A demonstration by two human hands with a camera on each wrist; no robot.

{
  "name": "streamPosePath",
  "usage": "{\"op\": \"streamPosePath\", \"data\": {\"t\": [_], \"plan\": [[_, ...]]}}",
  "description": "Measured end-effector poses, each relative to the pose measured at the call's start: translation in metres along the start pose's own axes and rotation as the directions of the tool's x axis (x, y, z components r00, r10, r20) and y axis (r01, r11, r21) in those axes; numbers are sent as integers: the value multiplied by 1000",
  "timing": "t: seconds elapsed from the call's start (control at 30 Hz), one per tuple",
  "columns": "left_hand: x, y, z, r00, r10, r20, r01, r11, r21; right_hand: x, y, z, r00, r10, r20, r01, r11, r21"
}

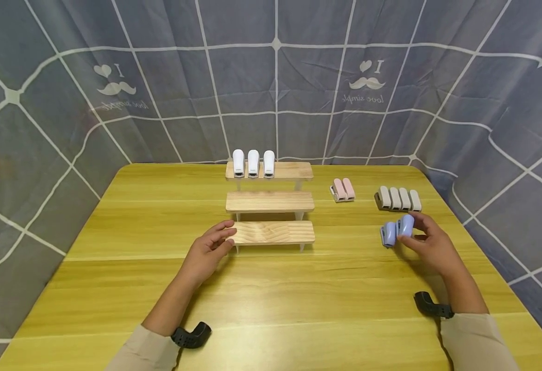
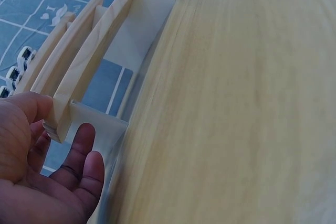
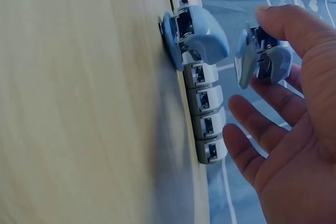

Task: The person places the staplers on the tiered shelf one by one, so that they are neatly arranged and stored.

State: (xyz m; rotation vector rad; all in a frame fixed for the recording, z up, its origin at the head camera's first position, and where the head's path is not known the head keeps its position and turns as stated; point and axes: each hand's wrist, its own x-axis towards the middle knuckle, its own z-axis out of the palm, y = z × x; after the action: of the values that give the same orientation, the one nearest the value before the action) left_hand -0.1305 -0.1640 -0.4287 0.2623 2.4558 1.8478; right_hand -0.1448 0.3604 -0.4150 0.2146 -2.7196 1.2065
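In the head view my right hand pinches a blue mini stapler between thumb and fingers. The right wrist view shows that stapler raised off the table, beside a second blue mini stapler standing on the wood. My left hand grips the left end of the lowest wooden shelf, thumb at its front edge. Up close, the left wrist view has the shelf's end between thumb and forefinger, the other fingers loosely bent below. Three white mini staplers stand on the top shelf's left part.
The middle shelf and top shelf rise behind the lowest one. Two pink mini staplers sit right of the shelves. Several pale grey mini staplers stand in a row behind my right hand. A grey checked curtain surrounds the table.
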Motion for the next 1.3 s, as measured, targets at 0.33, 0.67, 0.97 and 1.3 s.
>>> {"op": "streamPosePath", "data": {"t": [0.33, 0.67, 0.97, 1.3], "plan": [[0, 1, 1, 1000, 1, -4, -1, 1000, 10, 5, -9, 3, 998, -63, 9, 63, 998, -5], [-2, 1, 0, 1000, 3, 3, -4, 1000, 23, 12, -28, 3, 996, -61, 66, 65, 996, -58], [-2, 1, 2, 1000, 7, -1, -7, 999, 32, 28, -56, 6, 992, -92, 90, 100, 991, -87], [-1, -1, 0, 1000, 3, -3, -2, 1000, 26, 50, -79, 16, 983, -139, 120, 143, 989, -26]]}}
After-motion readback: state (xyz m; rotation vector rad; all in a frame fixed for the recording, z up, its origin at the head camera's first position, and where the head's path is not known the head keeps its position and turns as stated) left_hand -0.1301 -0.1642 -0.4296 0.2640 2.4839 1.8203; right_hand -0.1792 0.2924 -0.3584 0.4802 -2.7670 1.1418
